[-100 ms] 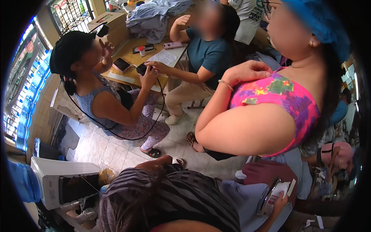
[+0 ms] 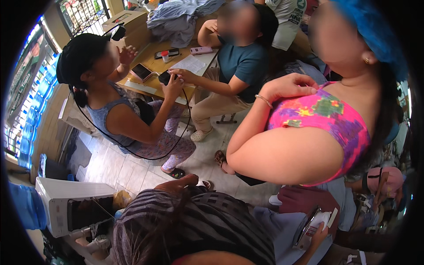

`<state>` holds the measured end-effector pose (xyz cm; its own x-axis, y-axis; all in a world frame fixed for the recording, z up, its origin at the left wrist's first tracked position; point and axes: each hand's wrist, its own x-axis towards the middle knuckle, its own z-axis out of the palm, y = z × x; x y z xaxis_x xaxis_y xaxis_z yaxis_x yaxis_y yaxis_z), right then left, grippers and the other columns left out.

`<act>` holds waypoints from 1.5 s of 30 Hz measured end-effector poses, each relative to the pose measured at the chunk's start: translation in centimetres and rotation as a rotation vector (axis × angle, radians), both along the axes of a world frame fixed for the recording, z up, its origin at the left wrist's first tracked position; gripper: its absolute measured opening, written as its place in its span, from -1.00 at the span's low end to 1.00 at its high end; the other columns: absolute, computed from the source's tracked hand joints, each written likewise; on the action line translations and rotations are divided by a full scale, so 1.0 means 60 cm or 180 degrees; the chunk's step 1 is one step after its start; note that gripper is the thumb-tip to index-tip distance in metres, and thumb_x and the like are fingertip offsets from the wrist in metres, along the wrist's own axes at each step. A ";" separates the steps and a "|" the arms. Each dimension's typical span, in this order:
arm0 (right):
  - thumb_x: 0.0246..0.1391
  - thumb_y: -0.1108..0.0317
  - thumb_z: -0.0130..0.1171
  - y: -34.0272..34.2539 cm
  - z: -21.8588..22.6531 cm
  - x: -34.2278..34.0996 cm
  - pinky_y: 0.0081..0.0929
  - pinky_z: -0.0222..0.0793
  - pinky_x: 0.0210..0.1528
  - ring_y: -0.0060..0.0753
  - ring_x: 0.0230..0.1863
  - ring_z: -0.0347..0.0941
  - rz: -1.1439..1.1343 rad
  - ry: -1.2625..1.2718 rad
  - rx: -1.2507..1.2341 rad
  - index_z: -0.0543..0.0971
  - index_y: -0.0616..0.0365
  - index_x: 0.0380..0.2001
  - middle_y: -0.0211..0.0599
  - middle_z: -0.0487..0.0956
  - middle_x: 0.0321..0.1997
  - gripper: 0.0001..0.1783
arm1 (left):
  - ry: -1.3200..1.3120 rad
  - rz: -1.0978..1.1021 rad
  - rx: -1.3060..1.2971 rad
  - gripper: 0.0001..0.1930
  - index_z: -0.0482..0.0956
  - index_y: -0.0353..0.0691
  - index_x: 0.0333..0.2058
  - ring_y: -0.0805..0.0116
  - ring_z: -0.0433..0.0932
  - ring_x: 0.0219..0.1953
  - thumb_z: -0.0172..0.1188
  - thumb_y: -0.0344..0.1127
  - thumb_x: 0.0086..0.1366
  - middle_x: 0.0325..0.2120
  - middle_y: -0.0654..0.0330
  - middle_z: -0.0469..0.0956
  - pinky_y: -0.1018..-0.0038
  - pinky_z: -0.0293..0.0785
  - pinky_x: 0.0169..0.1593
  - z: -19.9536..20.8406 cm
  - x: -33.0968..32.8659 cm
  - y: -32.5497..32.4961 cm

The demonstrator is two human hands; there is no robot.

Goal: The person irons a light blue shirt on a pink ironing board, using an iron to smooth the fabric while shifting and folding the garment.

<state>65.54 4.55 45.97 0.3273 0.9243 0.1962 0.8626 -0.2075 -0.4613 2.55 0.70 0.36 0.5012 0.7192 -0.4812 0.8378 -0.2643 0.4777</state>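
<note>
At the lower right my right hand [image 2: 316, 240] is closed round the handle of a white and silver clothes iron [image 2: 304, 233]. The iron stands tilted on a light blue-grey cloth [image 2: 282, 229], with a maroon cloth [image 2: 293, 198] just beyond. What appears to be my left hand [image 2: 179, 182] shows past the front of my striped shirt [image 2: 212, 216]; it is dark, and its fingers cannot be made out. Nothing held shows there.
A person in a bright pink top [image 2: 322, 119] stands close at the right. Two people sit by a wooden table [image 2: 150, 84], both with a hand at a small black device [image 2: 167, 78] with a cable. A white appliance [image 2: 75, 190] stands at the left.
The view has shifted slightly, so the person in pink sits lower and further right in it. My right hand stays on the iron.
</note>
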 end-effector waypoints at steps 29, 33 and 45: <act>0.21 -0.08 0.05 0.058 -0.051 -0.102 0.01 0.38 -0.15 0.31 -0.18 0.52 -0.0657 -0.0308 -0.0192 0.53 0.26 -0.29 0.25 0.58 -0.26 -0.49 | -0.0200 0.0324 -0.0782 -0.73 0.67 -0.29 -0.30 -0.05 0.66 -0.22 0.15 -0.22 0.15 -0.34 -0.11 0.66 0.17 0.58 -0.14 -0.007 -0.125 0.163; 0.20 -0.11 0.06 0.053 0.000 -0.084 0.02 0.38 -0.16 0.28 -0.20 0.53 -0.0668 -0.0274 -0.0290 0.51 0.25 -0.30 0.23 0.59 -0.30 -0.47 | -0.0314 0.0566 -0.0717 -0.70 0.66 -0.27 -0.29 -0.04 0.66 -0.23 0.17 -0.16 0.17 -0.34 -0.09 0.66 0.20 0.57 -0.15 -0.003 -0.136 0.170; 0.19 -0.09 0.11 0.075 0.004 -0.083 0.03 0.40 -0.17 0.35 -0.26 0.52 -0.0418 -0.0027 -0.0211 0.49 0.33 -0.36 0.27 0.59 -0.37 -0.45 | -0.0877 0.0693 -0.1087 -0.68 0.63 -0.27 -0.26 0.11 0.65 -0.25 0.19 -0.10 0.23 -0.35 0.00 0.66 0.27 0.55 -0.14 0.082 0.090 0.092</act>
<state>60.55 9.03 46.23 0.4448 0.8847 0.1396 0.8299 -0.3485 -0.4357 7.96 6.20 5.31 0.4986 0.6455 -0.5785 0.6865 0.1134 0.7182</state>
